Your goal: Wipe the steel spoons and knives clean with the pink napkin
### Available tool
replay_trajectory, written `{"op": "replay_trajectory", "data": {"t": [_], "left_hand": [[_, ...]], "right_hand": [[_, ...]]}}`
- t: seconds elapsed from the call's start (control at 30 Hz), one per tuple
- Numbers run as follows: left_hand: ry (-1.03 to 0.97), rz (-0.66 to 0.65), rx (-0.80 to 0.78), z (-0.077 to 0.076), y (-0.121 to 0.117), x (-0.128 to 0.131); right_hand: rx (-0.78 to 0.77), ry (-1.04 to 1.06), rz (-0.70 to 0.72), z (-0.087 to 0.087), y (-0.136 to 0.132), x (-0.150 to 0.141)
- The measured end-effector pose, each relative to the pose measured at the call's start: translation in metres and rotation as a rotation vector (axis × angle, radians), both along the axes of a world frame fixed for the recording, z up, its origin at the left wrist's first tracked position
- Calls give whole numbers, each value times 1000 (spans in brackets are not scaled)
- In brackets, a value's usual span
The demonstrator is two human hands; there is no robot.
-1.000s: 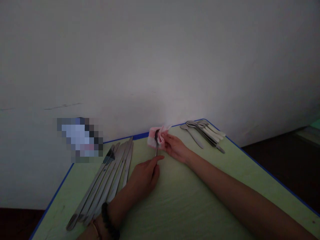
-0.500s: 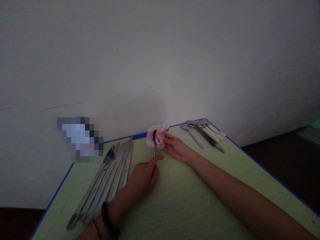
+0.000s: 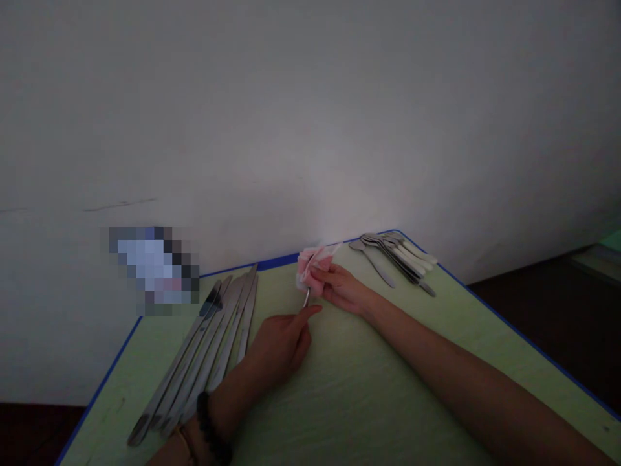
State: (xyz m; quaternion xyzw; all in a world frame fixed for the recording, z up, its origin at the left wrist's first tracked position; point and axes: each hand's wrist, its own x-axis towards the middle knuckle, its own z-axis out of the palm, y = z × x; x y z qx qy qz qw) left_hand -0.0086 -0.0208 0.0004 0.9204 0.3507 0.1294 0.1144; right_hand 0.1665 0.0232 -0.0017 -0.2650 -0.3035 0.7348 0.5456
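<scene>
Cloth (image 3: pixel 315 260), pink-white and crumpled, folds around a slim metal spoon (image 3: pixel 306 298).

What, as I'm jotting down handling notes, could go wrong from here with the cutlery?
The utensil might slip if the left hand loosens its hold, since its far end is hidden in the pink-and-white cloth in the right hand.

The dark bracelet overlaps the long metal utensils in view, so that wrist could nudge them; contact can't be told.

The loose spoon lies near the right hand and might get knocked.
</scene>
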Motion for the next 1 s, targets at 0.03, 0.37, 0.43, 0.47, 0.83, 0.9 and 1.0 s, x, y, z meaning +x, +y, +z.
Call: {"op": "replay_trajectory", "data": {"t": [0.03, 0.37, 0.43, 0.47, 0.83, 0.9, 1.0], "left_hand": [[-8, 3, -4, 0, 0, 0], [-30, -16, -61, 6, -1, -1], [-48, -29, -78, 6, 0, -2], [-57, -33, -85, 6, 0, -2], [-70, -60, -112, 8, -4, -2], [-63, -64, -115, 8, -5, -1], [-84, -80, -123, 8, -6, -1]], "right_hand": [[-4, 2, -10, 1, 0, 0], [-16, 74, -73, 2, 3, -1], [-38, 104, -88, 3, 3, 0], [-40, 114, -91, 3, 3, 0], [21, 15, -100, 2, 2, -4], [29, -17, -63, 2, 1, -4], [24, -49, -32, 3, 0, -5]]}}
